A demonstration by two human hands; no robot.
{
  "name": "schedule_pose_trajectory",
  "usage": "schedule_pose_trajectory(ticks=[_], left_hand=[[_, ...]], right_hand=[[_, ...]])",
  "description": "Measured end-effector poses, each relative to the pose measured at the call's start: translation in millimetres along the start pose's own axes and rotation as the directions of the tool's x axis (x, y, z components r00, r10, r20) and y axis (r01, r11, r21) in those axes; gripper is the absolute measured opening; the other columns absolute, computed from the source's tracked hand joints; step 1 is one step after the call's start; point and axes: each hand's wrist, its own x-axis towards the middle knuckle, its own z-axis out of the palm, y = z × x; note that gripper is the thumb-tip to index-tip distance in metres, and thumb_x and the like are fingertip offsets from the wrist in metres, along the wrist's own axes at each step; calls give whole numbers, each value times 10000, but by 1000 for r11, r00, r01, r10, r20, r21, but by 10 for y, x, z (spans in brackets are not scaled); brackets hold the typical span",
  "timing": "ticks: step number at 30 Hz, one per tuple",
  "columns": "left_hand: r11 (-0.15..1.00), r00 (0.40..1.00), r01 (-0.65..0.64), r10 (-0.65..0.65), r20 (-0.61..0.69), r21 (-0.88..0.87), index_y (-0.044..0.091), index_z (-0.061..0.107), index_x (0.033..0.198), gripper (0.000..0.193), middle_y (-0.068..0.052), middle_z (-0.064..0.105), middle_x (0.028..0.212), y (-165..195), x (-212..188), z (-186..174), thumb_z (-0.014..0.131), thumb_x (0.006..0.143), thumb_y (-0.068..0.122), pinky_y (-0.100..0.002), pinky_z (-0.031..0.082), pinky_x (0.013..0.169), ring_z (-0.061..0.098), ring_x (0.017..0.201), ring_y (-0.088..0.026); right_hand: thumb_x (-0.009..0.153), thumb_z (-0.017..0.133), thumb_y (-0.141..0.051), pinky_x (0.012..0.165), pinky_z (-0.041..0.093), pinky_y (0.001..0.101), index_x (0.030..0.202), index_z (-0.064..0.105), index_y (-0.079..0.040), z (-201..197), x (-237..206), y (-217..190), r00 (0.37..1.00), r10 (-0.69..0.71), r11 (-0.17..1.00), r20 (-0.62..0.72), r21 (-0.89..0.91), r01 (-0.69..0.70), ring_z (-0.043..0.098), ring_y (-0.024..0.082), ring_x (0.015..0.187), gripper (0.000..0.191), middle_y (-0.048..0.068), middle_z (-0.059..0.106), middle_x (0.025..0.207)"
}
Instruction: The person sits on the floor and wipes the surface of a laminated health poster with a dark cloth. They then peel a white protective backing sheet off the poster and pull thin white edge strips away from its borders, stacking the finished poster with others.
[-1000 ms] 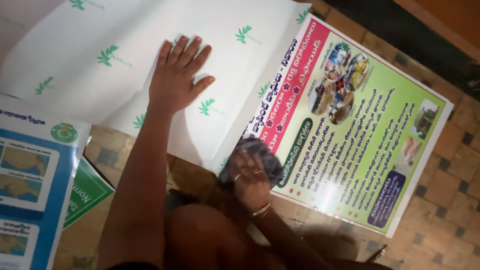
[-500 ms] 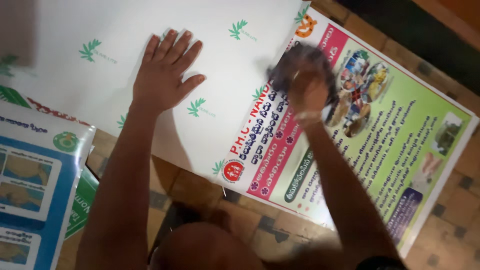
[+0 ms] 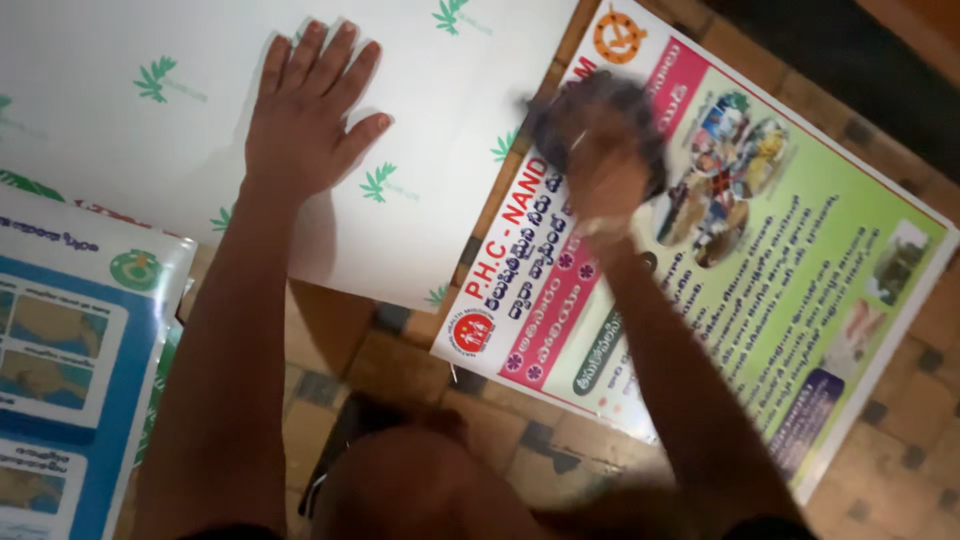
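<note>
While the head camera looks straight down, the landmark for this record is the large white backing sheet with scattered green leaf marks (image 3: 200,110), which covers the upper left of the view and overlaps the near edge of a poster. To the left of that sheet, and below its edge, lies a glossy blue and white printed chart with map panels (image 3: 60,350); a green printed sheet (image 3: 155,400) shows from under its right side. On the white sheet itself the left hand (image 3: 305,130) rests flat, palm down, fingers spread wide, holding nothing and pressing the sheet to the floor. Below the sheet, bare tan and brown floor tiles (image 3: 400,370) show. To the right of the sheet, partly tucked under it, lies the glossy multicoloured poster with a red band, photo circles and a green text field (image 3: 790,280). The right hand (image 3: 600,165) is closed around a dark bunched cloth or pad (image 3: 590,110), blurred, and bears it down on the poster's upper left part, just beside the sheet's right edge. As a judgement, the rubbing down of the poster face is midway: the strip beside the sheet is under the pad, the wide green field farther right is not reached, and roughly the poster's left portion remains covered by the sheet.
</note>
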Motion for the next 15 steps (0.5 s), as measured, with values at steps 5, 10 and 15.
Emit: schedule_pose_trajectory(ticks=[5, 10, 15], left_hand=[[999, 999, -24, 25, -27, 37, 144, 518, 1621, 584, -126, 438, 1694, -34, -15, 55, 569, 1173, 515, -579, 199, 1277, 336, 1571, -368], [996, 996, -53, 58, -73, 75, 123, 499, 1610, 566, -144, 427, 1715, -20, -28, 103, 545, 1213, 523, -597, 198, 1274, 331, 1578, -379], [999, 1000, 8, -8, -8, 36, 119, 476, 1631, 619, -156, 410, 1695, 9, -37, 95, 519, 1170, 529, -623, 175, 1258, 324, 1556, -406]], right_hand=[[892, 505, 0, 861, 593, 380, 1254, 665, -104, -694, -1087, -1161, 975, -151, 988, 163, 16, 150, 728, 232, 998, 409, 49, 717, 1263], [889, 610, -172, 1068, 473, 505, 1336, 682, -192, -1420, -1521, -1855, 872, -245, 946, 425, 300, 120, 566, 278, 1310, 453, 61, 626, 1375], [866, 641, -182, 1090, 457, 502, 1306, 704, -275, -1547, -1538, -1883, 813, -368, 903, 450, 383, 197, 572, 235, 1324, 454, 12, 634, 1429]])
